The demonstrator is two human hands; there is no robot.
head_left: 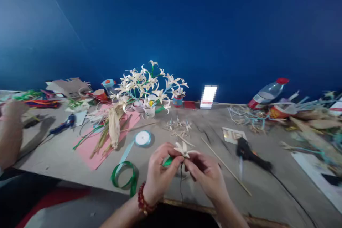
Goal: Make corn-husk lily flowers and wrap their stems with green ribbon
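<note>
Close to the table's front edge, a small cream artificial flower [184, 149] with pointed petals is pinched between my two hands. My left hand [163, 165], with a dark red bead bracelet at its wrist, grips the flower's base from the left. A bit of green ribbon [168, 161] shows beside those fingers. From the right, my right hand [207, 172] has thumb and fingers closed at the same base. A thin dark wire stem [181, 185] hangs below the flower. Fingers partly hide where flower, ribbon and stem meet.
A green ribbon coil [123, 175] and a light blue ribbon spool [143, 138] lie to the left. A black glue gun [252, 155] and a thin stick [227, 167] are on the right. Behind stands a bunch of cream flowers [149, 82]. Another person's arm [12, 131] rests far left.
</note>
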